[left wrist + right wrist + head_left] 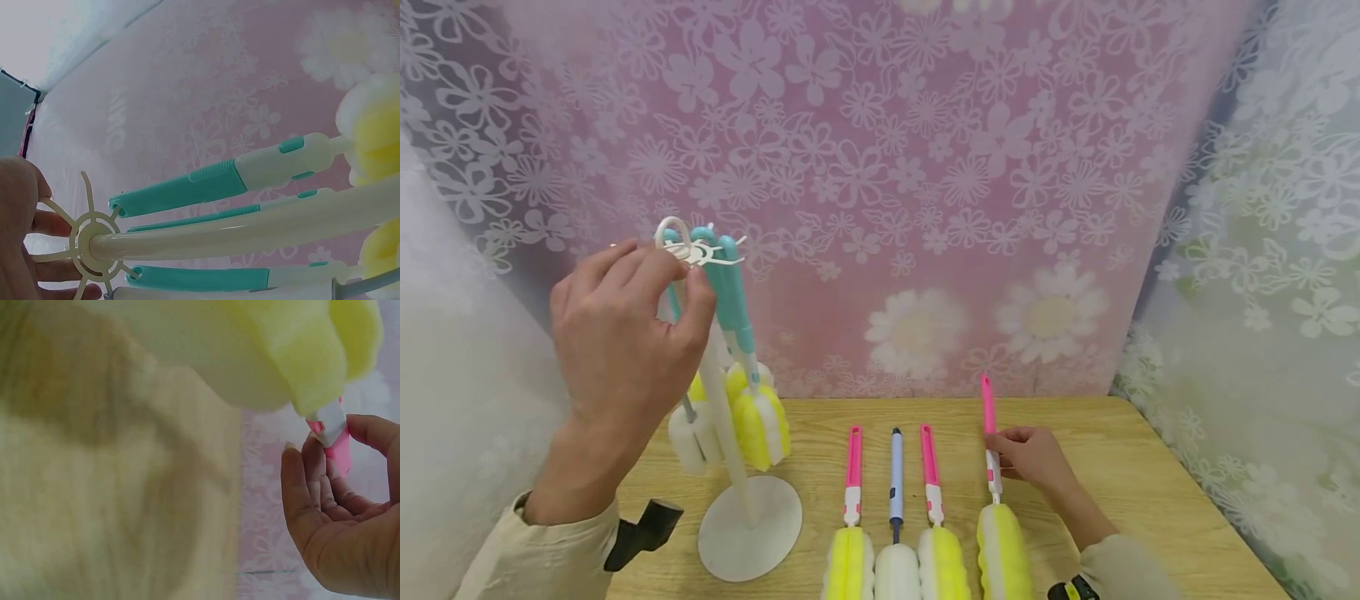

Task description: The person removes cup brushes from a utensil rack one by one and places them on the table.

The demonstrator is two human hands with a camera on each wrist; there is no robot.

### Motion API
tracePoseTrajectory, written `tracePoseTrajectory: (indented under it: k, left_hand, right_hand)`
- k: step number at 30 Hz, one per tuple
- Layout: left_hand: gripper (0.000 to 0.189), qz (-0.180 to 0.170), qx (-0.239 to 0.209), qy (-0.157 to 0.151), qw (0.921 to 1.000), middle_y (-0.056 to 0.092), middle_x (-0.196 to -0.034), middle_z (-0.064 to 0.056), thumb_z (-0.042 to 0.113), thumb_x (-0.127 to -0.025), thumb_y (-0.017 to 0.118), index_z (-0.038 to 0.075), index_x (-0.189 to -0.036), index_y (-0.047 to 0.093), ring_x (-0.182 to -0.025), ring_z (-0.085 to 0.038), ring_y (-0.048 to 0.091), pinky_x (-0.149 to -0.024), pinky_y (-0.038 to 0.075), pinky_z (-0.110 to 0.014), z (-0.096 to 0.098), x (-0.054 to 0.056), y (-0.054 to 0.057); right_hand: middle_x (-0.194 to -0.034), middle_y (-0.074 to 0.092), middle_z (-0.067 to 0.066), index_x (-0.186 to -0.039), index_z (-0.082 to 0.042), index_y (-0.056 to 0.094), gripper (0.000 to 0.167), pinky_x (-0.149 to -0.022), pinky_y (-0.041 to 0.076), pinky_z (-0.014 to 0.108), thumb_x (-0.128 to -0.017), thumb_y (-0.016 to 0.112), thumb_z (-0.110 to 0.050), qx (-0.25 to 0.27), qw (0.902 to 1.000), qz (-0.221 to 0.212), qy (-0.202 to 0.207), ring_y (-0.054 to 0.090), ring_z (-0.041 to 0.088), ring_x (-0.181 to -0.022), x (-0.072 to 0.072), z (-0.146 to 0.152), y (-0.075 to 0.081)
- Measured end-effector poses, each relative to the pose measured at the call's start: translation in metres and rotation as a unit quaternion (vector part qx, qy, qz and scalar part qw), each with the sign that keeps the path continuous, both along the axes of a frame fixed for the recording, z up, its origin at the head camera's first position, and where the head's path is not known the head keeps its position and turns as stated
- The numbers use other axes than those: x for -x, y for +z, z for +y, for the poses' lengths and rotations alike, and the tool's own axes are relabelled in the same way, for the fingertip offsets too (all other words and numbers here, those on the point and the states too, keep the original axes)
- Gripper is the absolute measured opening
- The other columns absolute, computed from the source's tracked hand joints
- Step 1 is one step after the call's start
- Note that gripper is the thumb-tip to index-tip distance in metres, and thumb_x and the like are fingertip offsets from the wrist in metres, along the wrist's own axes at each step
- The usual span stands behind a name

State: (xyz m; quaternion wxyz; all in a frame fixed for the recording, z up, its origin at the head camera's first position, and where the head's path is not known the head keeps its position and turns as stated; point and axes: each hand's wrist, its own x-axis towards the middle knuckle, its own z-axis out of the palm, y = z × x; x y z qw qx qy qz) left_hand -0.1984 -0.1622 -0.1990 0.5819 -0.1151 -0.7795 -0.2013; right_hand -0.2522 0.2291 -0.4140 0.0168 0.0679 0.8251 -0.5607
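My left hand (625, 325) grips the hooked top ring of a white hanging stand (730, 425); in the left wrist view its fingers curl behind the spokes of the ring (94, 215). Several bottle brushes hang from the hooks, among them a teal-handled sponge brush (730, 292) with a yellow and white head. On the right, my right hand (1033, 458) pinches the pink-and-white handle of another sponge brush (1002, 550). That brush's yellow and white head (306, 356) looms large in the right wrist view, above the wooden table.
Left of the held brush lie a pink-handled brush (943, 558), a blue-handled brush (897, 483) and another pink-handled brush (850, 558), side by side. The stand's round base (775, 533) rests on the wooden table (1097, 442). A flowered pink curtain (880, 183) closes the back.
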Motion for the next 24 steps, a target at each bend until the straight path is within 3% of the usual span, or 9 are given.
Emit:
tracePoseTrajectory:
  k: [15,24]
  left_hand:
    - [0.036,0.003,0.018,0.007,0.9998,0.069,-0.088,-0.013,0.029,-0.090,0.044,0.003,-0.079,0.066,-0.109,-0.035,0.056,-0.089,0.038,-0.057,-0.003,-0.001,0.000]
    - [0.036,0.005,0.031,-0.001,0.9995,0.069,-0.087,-0.013,0.028,-0.091,0.043,0.003,-0.078,0.065,-0.108,-0.036,0.057,-0.088,0.039,-0.057,-0.003,-0.001,0.000]
  right_hand:
    - [-0.085,0.067,0.008,-0.099,0.006,0.064,0.038,-0.068,0.056,0.038,-0.087,0.068,-0.029,-0.019,0.9983,-0.052,0.016,0.065,0.021,-0.075,0.003,-0.012,-0.032]
    - [-0.072,0.064,0.007,-0.083,0.002,0.064,0.027,-0.057,0.052,0.032,-0.083,0.072,-0.024,-0.073,0.9961,-0.046,0.015,0.060,0.017,-0.062,0.006,-0.017,-0.044]
